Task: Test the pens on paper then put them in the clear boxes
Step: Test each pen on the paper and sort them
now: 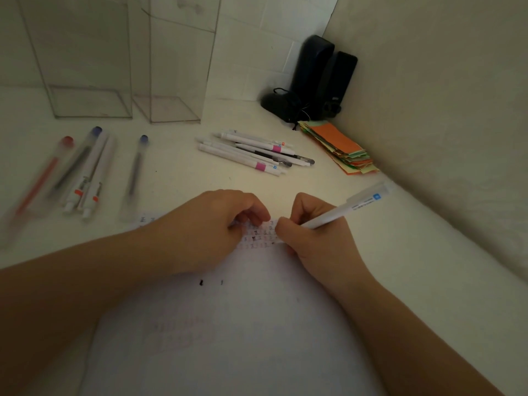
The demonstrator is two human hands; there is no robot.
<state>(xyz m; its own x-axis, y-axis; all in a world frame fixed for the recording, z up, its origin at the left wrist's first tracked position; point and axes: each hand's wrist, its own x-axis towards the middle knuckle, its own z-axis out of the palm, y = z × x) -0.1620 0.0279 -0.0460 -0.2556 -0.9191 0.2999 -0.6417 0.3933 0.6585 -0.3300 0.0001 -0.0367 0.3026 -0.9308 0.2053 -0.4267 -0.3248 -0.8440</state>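
pens are what matter here, and one white pen [340,211] sits in the right hand [317,232], fingers curled round its barrel near the tip, which meets the paper [228,324] just right of centre frame. the left hand [211,227] has its fingers bent down onto the sheet beside the writing spot, pinning it. small test marks [258,237] show in rows between the two hands.

to do this step well, i'd judge a short firm stroke on a bare patch next to the existing marks is best, so the new ink can be read apart from the old. keep the left hand pressing so the sheet does not slide.

untested or sorted pens lie in two groups: a white pile [251,152] upper centre, and several pens [85,172] at the left, blurred. two clear boxes [91,101] stand on the counter [177,178] at upper left, seemingly holding nothing, well apart from the hands.
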